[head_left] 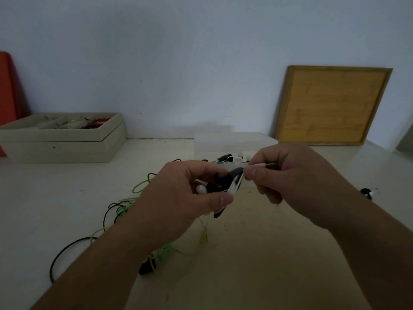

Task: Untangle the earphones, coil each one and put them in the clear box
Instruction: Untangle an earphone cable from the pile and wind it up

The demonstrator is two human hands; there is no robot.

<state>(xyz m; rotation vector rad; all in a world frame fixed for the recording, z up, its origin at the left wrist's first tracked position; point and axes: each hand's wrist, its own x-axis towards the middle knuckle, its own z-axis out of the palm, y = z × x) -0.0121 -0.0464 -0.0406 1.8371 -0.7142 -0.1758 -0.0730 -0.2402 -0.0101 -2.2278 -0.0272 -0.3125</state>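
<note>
My left hand [185, 193] grips a small bundle of white earphone cable [234, 186] together with black earpiece parts, held above the table. My right hand [288, 173] pinches the white plug end [260, 164] of that cable between thumb and forefinger, just right of the bundle. The clear box [234, 142] stands behind my hands with its lid up, and black and white earpieces lie in it. A tangle of green earphone cable [125, 206] and black earphone cable [64, 249] lies on the table under my left forearm.
A beige open box [67, 142] with small parts sits at the back left beside a red object [9, 90]. A wooden tray [330, 106] leans on the wall at the back right. A small black and white item [367, 193] lies at the right.
</note>
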